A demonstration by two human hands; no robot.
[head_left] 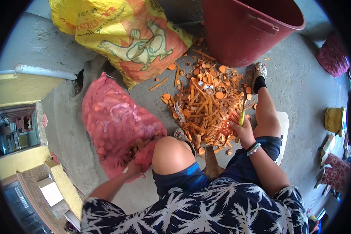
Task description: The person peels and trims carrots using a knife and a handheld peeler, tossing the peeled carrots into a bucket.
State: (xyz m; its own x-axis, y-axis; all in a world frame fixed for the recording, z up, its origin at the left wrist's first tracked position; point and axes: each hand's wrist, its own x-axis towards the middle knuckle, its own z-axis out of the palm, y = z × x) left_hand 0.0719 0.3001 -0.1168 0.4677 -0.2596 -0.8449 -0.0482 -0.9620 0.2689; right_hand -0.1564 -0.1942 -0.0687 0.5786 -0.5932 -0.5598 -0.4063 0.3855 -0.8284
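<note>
My left hand [133,170] is at the open lower end of a pink mesh sack [113,121] full of carrots; its fingers are partly hidden by the netting, so their grip is unclear. My right hand [244,133] is closed around the yellow-green handle of a tool [242,118], held upright over the right side of a pile of carrot peelings and cut pieces [206,97]. Beside that hand, an orange-red perforated basket piece [229,123] lies among the peelings.
A yellow feed sack [140,43] stands behind the mesh sack. The large red tub [238,35] is behind the pile. At the right are a yellow bucket [335,121] and a purple-pink sack [333,56]. My feet flank the pile on the concrete floor [292,89].
</note>
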